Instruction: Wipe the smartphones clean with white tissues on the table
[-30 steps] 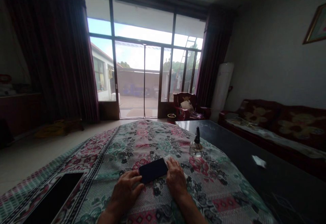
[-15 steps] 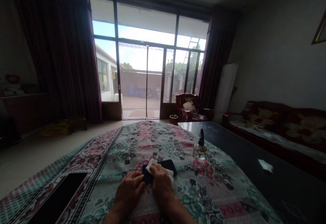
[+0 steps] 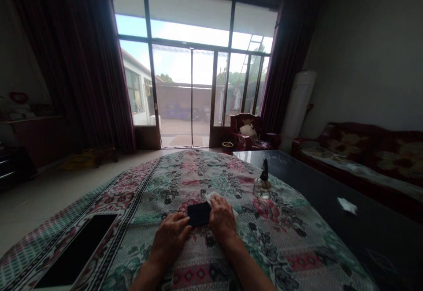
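A dark, flat phone-like rectangle (image 3: 199, 214) lies on the flowered tablecloth (image 3: 211, 176) in front of me. My left hand (image 3: 172, 236) grips its left end with thumb and fingers. A crumpled white tissue (image 3: 211, 197) is bunched under my right hand (image 3: 222, 220), which presses it at the rectangle's right end. That end is hidden by my fingers. To the left lies a large tablet-like slab (image 3: 77, 251) with a black face and pale edge. Beyond my right hand stands a clear bottle (image 3: 263, 185) with a black spray top.
A dark glossy tabletop (image 3: 297, 172) extends to the right, with a white scrap (image 3: 346, 206) on it. Past it are a red sofa (image 3: 363, 150) and a carved armchair (image 3: 246, 130). Glass doors (image 3: 185, 97) and dark curtains (image 3: 72, 61) fill the far side.
My right hand has slid the tissue to the right across the dark rectangle, uncovering its middle. My left hand keeps its place at the left end. The whole view has shifted slightly.
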A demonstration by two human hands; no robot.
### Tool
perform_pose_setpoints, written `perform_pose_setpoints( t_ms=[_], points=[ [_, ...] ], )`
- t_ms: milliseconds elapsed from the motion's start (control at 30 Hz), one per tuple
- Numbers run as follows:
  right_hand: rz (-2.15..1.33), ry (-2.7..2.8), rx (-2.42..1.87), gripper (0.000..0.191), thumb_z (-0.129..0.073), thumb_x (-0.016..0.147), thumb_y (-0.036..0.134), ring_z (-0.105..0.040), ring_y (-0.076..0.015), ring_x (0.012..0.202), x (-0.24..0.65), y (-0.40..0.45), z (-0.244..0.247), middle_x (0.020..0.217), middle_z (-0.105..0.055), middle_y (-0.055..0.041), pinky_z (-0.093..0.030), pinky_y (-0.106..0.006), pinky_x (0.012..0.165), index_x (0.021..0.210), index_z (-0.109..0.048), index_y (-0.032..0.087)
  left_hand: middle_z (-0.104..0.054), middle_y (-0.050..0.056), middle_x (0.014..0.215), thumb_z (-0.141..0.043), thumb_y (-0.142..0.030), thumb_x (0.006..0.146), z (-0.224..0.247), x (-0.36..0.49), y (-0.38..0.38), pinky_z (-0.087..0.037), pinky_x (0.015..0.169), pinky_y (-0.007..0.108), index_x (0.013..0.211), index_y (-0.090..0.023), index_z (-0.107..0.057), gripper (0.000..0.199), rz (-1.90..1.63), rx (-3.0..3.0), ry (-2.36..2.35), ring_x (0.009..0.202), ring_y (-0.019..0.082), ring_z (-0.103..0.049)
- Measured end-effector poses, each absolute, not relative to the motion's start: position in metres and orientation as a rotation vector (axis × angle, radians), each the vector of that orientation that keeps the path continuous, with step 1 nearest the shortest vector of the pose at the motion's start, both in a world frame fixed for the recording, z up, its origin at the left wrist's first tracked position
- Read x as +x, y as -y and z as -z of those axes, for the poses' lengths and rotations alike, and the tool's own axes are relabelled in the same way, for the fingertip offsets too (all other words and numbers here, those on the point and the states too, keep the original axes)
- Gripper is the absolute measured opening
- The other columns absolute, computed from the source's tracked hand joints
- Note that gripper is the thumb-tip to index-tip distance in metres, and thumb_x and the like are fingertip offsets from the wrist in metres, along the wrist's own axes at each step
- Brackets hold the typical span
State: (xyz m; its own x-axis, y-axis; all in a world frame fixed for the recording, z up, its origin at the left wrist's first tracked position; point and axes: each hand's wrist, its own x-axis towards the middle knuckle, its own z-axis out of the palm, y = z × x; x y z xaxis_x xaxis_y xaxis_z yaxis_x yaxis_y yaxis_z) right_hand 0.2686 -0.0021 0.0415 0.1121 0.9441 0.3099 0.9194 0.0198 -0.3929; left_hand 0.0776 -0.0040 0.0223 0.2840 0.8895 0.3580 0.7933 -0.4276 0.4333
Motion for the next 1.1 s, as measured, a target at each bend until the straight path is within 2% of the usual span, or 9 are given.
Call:
perform_pose_setpoints(
  t_ms=[200,333,433,533,633,833,900,1033,1100],
  points=[
    [0.031,1.675,-1.888,0.045,-0.038,0.085,0.011,-0.039,-0.0241,0.129,0.272,-0.001,-0.040,0.138,-0.050,-0.0105,-0.027,-0.034,0.107,0.124,-0.060,0.014,-0.069,0.005,0.115,-0.058,-0.028,0.084,-0.024,0.078,0.005,-0.043,0.101,0.032,0.106,-0.025,-0.072,0.025,-0.814,2.372,-1.588,0.113,0.020,-0.059],
    [-0.027,1.743,-1.716,0.039,-0.041,0.081,0.007,-0.052,-0.0211,0.110,0.258,0.003,-0.039,0.115,-0.062,-0.0081,-0.034,-0.030,0.099,0.105,-0.068,0.020,-0.069,0.005,0.114,-0.058,-0.028,0.085,-0.025,0.078,0.005,-0.044,0.100,0.032,0.106,-0.025,-0.072,0.025,-0.818,2.392,-1.576,0.111,0.021,-0.059],
    [-0.089,1.873,-1.522,0.034,-0.044,0.080,0.008,-0.054,-0.0191,0.104,0.244,0.009,-0.040,0.106,-0.065,-0.0041,-0.036,-0.029,0.095,0.097,-0.069,0.024,-0.069,0.005,0.113,-0.057,-0.028,0.084,-0.028,0.077,0.006,-0.044,0.099,0.033,0.103,-0.025,-0.073,0.024,-0.830,2.405,-1.551,0.110,0.021,-0.060],
    [-0.106,1.978,-1.424,0.027,-0.048,0.081,0.012,-0.053,-0.0195,0.106,0.236,0.014,-0.042,0.108,-0.065,-0.0009,-0.031,-0.034,0.099,0.093,-0.068,0.026,-0.069,0.003,0.112,-0.057,-0.025,0.084,-0.030,0.077,0.006,-0.045,0.099,0.033,0.099,-0.028,-0.073,0.023,-0.828,2.429,-1.493,0.109,0.021,-0.060],
    [-0.064,1.917,-1.533,0.026,-0.049,0.081,0.013,-0.051,-0.0217,0.111,0.243,0.014,-0.044,0.114,-0.065,-0.0004,-0.027,-0.039,0.102,0.093,-0.068,0.027,-0.069,0.004,0.112,-0.058,-0.027,0.083,-0.027,0.077,0.005,-0.045,0.099,0.035,0.101,-0.026,-0.073,0.024,-0.866,2.414,-1.512,0.110,0.022,-0.059],
    [0.033,1.618,-1.841,0.031,-0.046,0.083,0.014,-0.053,-0.0227,0.112,0.285,0.001,-0.041,0.118,-0.063,-0.0077,-0.035,-0.033,0.096,0.103,-0.069,0.021,-0.068,0.007,0.116,-0.059,-0.031,0.081,-0.016,0.076,0.003,-0.046,0.100,0.038,0.102,-0.023,-0.072,0.026,-0.945,2.378,-1.535,0.113,0.024,-0.059],
    [0.056,1.564,-1.855,0.031,-0.046,0.084,0.015,-0.055,-0.0217,0.110,0.294,-0.003,-0.037,0.117,-0.064,-0.0089,-0.036,-0.030,0.097,0.103,-0.070,0.020,-0.065,0.008,0.122,-0.060,-0.032,0.079,-0.017,0.077,0.001,-0.045,0.102,0.040,0.107,-0.022,-0.069,0.031,-0.958,2.353,-1.527,0.117,0.025,-0.057],
    [0.092,1.543,-1.812,0.031,-0.046,0.082,0.013,-0.058,-0.0206,0.105,0.298,-0.006,-0.031,0.114,-0.065,-0.0085,-0.038,-0.028,0.096,0.101,-0.070,0.019,-0.052,0.012,0.140,-0.064,-0.036,0.073,-0.024,0.084,-0.009,-0.037,0.109,0.041,0.130,-0.016,-0.054,0.061,-0.898,2.339,-1.484,0.130,0.027,-0.046],
    [0.092,1.546,-1.779,0.032,-0.045,0.081,0.011,-0.058,-0.0203,0.106,0.297,-0.007,-0.030,0.112,-0.065,-0.0081,-0.038,-0.027,0.097,0.100,-0.070,0.018,-0.049,0.013,0.142,-0.064,-0.034,0.070,-0.027,0.091,-0.014,-0.034,0.111,0.042,0.132,-0.014,-0.051,0.066,-0.801,2.356,-1.483,0.132,0.028,-0.043]
  ],
)
